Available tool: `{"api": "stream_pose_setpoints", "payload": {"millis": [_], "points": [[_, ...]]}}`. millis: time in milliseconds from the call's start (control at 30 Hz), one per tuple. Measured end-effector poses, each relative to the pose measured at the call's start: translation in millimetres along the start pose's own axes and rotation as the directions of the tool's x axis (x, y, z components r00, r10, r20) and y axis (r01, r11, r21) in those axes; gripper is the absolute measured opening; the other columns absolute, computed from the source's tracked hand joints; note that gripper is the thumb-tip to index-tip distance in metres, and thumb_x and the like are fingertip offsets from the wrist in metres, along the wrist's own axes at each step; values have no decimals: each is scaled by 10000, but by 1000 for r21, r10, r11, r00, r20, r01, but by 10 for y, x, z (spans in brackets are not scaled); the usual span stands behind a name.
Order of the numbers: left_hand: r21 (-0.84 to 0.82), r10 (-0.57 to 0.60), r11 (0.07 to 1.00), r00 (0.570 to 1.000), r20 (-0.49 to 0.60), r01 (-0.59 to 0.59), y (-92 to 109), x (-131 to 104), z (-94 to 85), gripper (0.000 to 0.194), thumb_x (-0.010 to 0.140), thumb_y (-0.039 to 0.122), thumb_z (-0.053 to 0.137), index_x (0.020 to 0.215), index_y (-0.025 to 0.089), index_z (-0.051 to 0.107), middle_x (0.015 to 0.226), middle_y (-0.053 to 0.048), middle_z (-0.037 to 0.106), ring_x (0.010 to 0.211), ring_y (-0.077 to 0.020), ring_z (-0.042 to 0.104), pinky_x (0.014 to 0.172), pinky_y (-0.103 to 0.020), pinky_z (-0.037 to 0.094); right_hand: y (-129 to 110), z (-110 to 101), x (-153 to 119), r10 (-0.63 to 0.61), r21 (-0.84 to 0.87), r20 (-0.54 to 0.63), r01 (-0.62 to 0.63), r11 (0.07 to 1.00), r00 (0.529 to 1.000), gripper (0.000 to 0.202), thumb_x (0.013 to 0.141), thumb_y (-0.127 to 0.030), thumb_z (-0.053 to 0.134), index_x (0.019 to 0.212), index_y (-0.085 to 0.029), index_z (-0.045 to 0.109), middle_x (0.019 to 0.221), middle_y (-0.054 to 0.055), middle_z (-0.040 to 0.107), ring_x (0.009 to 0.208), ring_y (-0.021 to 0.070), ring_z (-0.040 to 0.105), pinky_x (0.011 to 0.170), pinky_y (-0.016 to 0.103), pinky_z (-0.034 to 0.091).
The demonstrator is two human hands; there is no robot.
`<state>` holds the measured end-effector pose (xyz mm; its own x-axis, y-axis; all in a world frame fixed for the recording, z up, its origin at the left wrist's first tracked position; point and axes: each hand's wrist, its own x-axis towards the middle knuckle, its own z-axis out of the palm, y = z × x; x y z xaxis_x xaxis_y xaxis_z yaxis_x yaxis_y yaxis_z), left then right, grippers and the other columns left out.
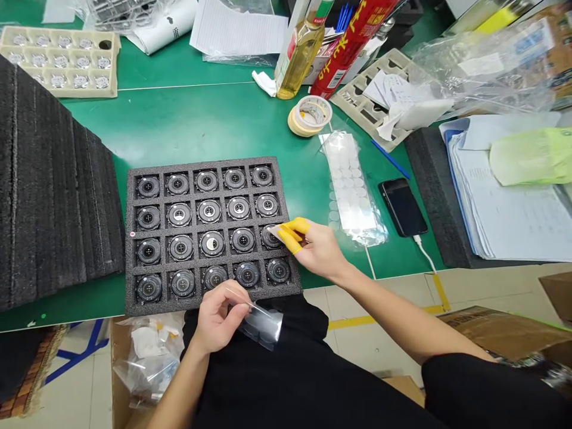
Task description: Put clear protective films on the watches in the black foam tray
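A black foam tray (205,225) on the green bench holds rows of round watch cases (242,240), one in each compartment, backs facing up. My right hand (315,244), with yellow finger cots on its thumb and forefinger, pinches a small clear film sticker (274,231) over a watch case (270,238) in the tray's rightmost column. Below the tray's front edge, my left hand (223,316) is closed on a clear sheet of round film stickers (264,326), which hangs over my lap. My left fingers partly cover the front row.
Stacked black foam (53,173) stands at left. A beige tray (58,89) with round parts lies at the back left. Tape rolls (309,116), bagged round stickers (351,185), a phone (403,205) on a cable, an oil bottle (299,56) and papers (513,202) lie beyond and right.
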<state>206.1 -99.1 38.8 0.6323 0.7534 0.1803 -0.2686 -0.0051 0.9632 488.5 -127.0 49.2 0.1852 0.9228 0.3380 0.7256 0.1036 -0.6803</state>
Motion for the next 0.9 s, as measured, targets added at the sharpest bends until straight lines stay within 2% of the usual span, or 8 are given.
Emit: {"api": "stream_pose_setpoints", "payload": {"millis": [133, 333, 467, 633, 700, 833, 900], "points": [[1, -3, 1000, 1000, 9, 3, 11, 7, -3, 127, 1092, 278, 703, 998, 197, 733, 860, -41, 743, 711, -139, 661, 635, -242, 556, 29, 114, -27, 79, 20, 9, -79, 997, 997, 301, 1090, -356, 645, 814, -236, 644, 695, -7, 580, 606, 149, 503, 561, 309, 406], [0, 6, 1000, 1000, 2, -6, 12, 16, 2, 132, 1094, 281, 699, 999, 197, 734, 858, -44, 739, 708, -143, 658, 631, -247, 556, 93, 160, -83, 155, -24, -51, -156, 987, 987, 316, 1079, -365, 612, 792, -252, 541, 732, -8, 560, 650, 159, 513, 614, 316, 422], [-3, 21, 1000, 1000, -2, -21, 8, 10, 3, 141, 1091, 285, 700, 992, 191, 735, 851, -48, 740, 689, -144, 652, 629, -260, 554, 105, 154, -127, 168, 23, -102, -166, 986, 981, 312, 1094, -352, 611, 809, -253, 531, 727, -25, 541, 636, 149, 511, 609, 306, 423], [17, 12, 1000, 1000, -3, -12, 9, 13, -3, 187, 1087, 316, 709, 959, 181, 731, 838, -59, 749, 665, -150, 654, 624, -278, 557, 101, 183, -165, 122, 47, -51, -120, 992, 991, 266, 1097, -356, 629, 859, -245, 590, 750, -10, 585, 640, 157, 523, 599, 306, 433], [26, 5, 1000, 1000, -2, -5, 8, 18, -4, 214, 1091, 337, 704, 947, 180, 725, 830, -59, 748, 659, -150, 653, 622, -280, 560, 112, 210, -163, 108, 14, -70, -107, 994, 992, 255, 1091, -341, 622, 857, -245, 591, 760, -3, 598, 655, 164, 535, 615, 309, 444], [33, 16, 999, 1000, 0, -16, 2, 22, 0, 235, 1095, 348, 697, 933, 180, 714, 816, -54, 738, 673, -151, 658, 623, -274, 559, 120, 242, -162, 173, -45, -118, -180, 983, 978, 294, 1087, -344, 619, 820, -250, 540, 739, -20, 569, 631, 153, 513, 606, 305, 431], [27, 33, 999, 999, -2, -33, -3, 20, 1, 221, 1097, 335, 695, 938, 183, 715, 820, -49, 740, 686, -150, 664, 634, -269, 564, 91, 233, -170, 188, -23, -119, -192, 981, 975, 275, 1098, -345, 615, 847, -244, 567, 745, -23, 578, 623, 149, 510, 603, 304, 432]]}}
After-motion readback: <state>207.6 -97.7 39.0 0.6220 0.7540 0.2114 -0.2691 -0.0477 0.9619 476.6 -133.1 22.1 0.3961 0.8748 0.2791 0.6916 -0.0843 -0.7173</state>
